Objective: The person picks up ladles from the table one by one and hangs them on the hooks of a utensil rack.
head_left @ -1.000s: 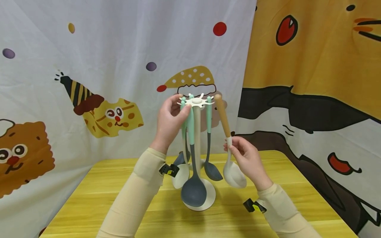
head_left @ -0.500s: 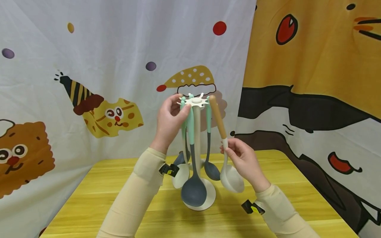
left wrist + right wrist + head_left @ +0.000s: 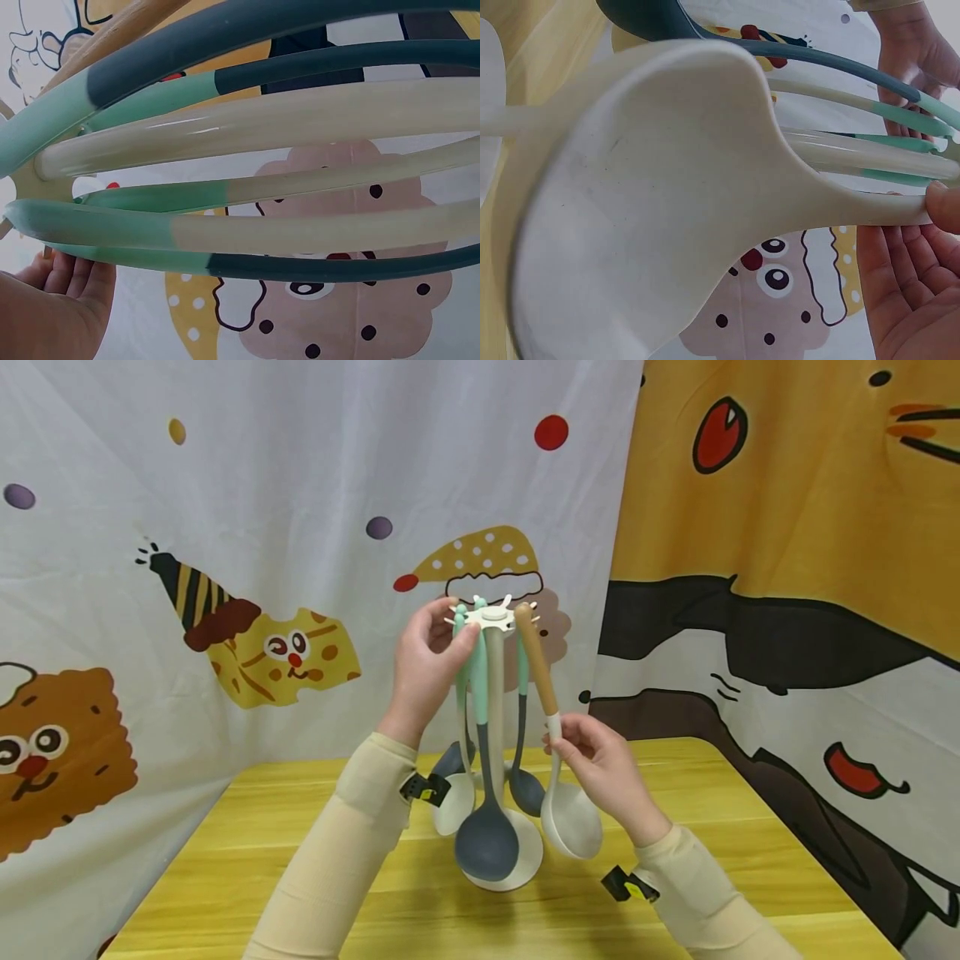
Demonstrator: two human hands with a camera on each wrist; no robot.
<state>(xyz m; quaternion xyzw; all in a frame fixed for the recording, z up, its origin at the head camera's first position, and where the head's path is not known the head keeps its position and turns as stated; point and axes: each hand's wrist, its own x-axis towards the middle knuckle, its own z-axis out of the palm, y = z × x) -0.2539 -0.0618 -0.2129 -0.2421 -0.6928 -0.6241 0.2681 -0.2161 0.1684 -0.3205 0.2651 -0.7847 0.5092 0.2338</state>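
A cream utensil rack (image 3: 495,710) with a hooked top and round base stands on the table. My left hand (image 3: 427,668) grips the left edge of its top, thumb in front. My right hand (image 3: 603,768) pinches a white ladle (image 3: 573,822) by its neck, just below the wooden handle. The ladle tilts, its handle end against the right side of the hooked top; whether it is on a hook I cannot tell. In the right wrist view the ladle's bowl (image 3: 645,202) fills the left side, with the thumb (image 3: 943,206) on its neck.
A mint-handled grey ladle (image 3: 487,843) hangs at the front of the rack. Other mint-handled utensils, a grey one (image 3: 527,792) and a white one (image 3: 453,806) among them, hang around the pole. Behind the wooden table (image 3: 300,860) hangs a printed curtain (image 3: 300,460).
My right hand has moved left with the white ladle, bringing its handle end from beside the rack's top to against it. The left hand has stayed in place.
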